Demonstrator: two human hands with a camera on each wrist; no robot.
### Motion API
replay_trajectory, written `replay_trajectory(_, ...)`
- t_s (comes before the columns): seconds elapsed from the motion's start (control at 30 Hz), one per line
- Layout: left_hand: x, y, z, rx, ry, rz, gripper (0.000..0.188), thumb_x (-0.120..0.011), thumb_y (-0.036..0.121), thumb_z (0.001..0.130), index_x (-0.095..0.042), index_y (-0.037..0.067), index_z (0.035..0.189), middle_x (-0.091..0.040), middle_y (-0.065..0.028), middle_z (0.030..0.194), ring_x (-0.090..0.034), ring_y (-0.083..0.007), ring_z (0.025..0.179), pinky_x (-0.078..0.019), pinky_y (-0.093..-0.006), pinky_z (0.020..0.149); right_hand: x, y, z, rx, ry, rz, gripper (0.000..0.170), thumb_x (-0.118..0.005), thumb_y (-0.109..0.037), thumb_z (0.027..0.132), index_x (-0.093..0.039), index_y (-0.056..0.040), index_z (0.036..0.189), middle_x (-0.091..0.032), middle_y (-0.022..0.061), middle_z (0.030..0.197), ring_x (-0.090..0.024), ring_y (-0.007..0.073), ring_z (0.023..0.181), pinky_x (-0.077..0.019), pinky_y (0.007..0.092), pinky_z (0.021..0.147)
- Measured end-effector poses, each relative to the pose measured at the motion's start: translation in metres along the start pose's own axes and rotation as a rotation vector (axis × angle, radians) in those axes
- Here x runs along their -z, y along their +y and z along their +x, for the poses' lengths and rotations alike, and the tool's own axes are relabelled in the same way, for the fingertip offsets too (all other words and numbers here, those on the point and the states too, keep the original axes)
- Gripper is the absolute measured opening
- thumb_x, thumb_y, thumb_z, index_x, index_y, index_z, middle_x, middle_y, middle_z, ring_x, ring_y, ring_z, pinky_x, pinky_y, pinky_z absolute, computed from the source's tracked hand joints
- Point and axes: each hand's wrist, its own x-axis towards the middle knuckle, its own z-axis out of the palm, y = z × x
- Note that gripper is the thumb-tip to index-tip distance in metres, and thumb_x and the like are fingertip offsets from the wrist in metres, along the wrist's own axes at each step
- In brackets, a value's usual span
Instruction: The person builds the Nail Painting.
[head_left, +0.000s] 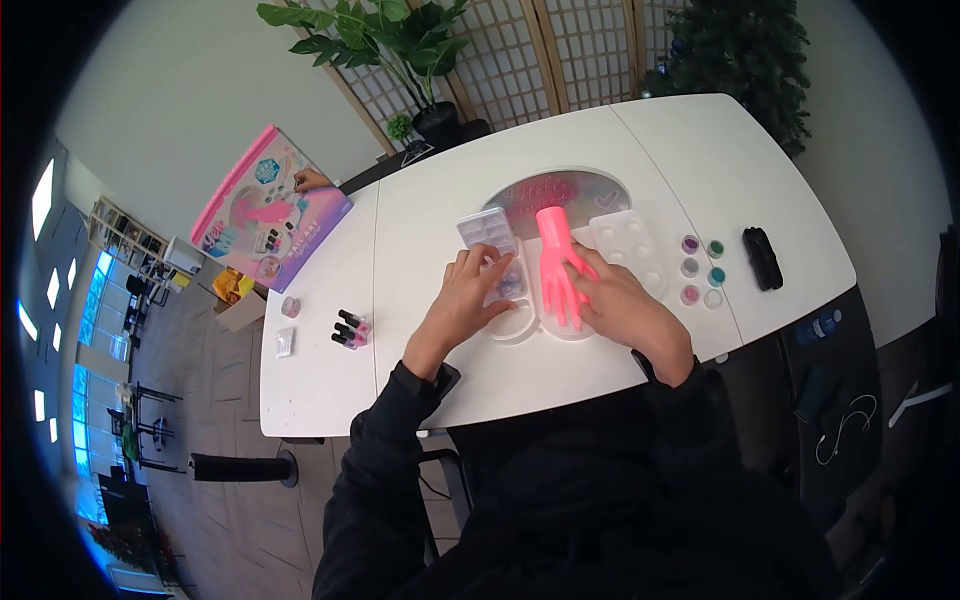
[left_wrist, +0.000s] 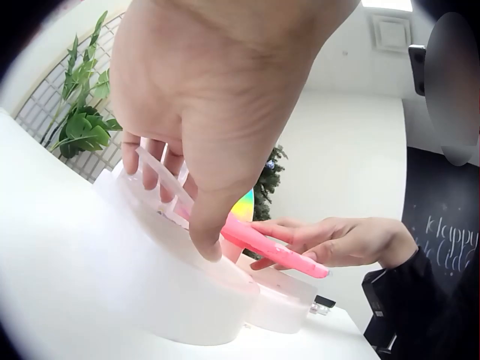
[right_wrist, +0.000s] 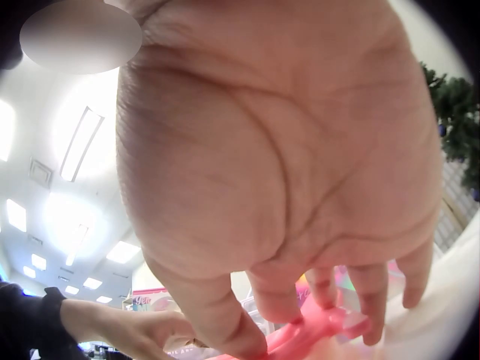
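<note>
A pink model hand (head_left: 556,262) stands tilted on the white base of a manicure station with a shiny, lettered back panel (head_left: 535,195). My right hand (head_left: 632,308) is at its right side, the thumb and fingers bent about the pink fingers. On the left part of the base lies a clear compartment case (head_left: 483,228) with small pieces inside. My left hand (head_left: 462,295) is over this case, its fingers on the far side of a clear plastic edge (left_wrist: 166,174) and the thumb on the near side. My palm hides part of the case.
A white tray with round wells (head_left: 628,250) is at the right of the base. Several small coloured pots (head_left: 690,267) and a black case (head_left: 762,258) lie farther right. Nail polish bottles (head_left: 351,329), a small jar (head_left: 290,306) and a printed box (head_left: 272,210) are at left.
</note>
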Motion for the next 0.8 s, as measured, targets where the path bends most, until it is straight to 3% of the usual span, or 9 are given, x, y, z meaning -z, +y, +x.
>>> replay_trajectory(0.27, 0.000, -0.008, 0.002, -0.022, 0.008, -0.099, 0.062, -0.089, 0.013, 0.073, -0.067, 0.003, 0.130, -0.056, -0.0114, 0.125, -0.058, -0.0314, 0.113, -0.0490, -0.0430, 0.096, -0.003, 0.002, -0.001, 0.012, 0.008, 0.025, 0.055, -0.065, -0.012, 0.088, -0.060, -0.0021, 0.142, -0.040, 0.0210, 0.160, -0.061, 0.0376, 0.122, -0.0450, 0.0480, 0.106)
replay_trajectory(0.4, 0.000, 0.000, 0.012, -0.038, 0.013, -0.069, 0.060, -0.089, 0.008, 0.070, -0.070, 0.003, 0.127, -0.059, -0.0118, 0.124, -0.061, -0.0312, 0.107, -0.0531, -0.0404, 0.093, -0.001, -0.003, 0.000, 0.007, -0.013, -0.005, 0.056, -0.064, -0.011, 0.088, -0.059, -0.0010, 0.143, -0.038, 0.0224, 0.161, -0.059, 0.0368, 0.124, -0.0443, 0.0481, 0.106)
replay_trajectory(0.63, -0.004, 0.010, 0.008, 0.104, 0.031, -0.024, 0.059, -0.089, 0.003, 0.067, -0.070, 0.003, 0.123, -0.059, -0.0098, 0.115, -0.063, -0.0309, 0.106, -0.0550, -0.0403, 0.087, -0.001, -0.004, -0.001, 0.022, -0.010, -0.008, 0.054, -0.062, -0.009, 0.088, -0.060, 0.0005, 0.140, -0.038, 0.0238, 0.160, -0.058, 0.0381, 0.126, -0.0447, 0.0486, 0.105)
replay_trajectory(0.8, -0.009, 0.009, 0.006, 0.115, 0.093, -0.029, 0.062, -0.089, 0.003, 0.063, -0.069, 0.003, 0.121, -0.059, -0.0103, 0.113, -0.063, -0.0319, 0.106, -0.0548, -0.0400, 0.084, -0.008, 0.002, 0.002, 0.072, 0.051, -0.021, 0.055, -0.062, -0.008, 0.085, -0.060, 0.0014, 0.139, -0.039, 0.0240, 0.159, -0.061, 0.0408, 0.119, -0.0451, 0.0499, 0.103)
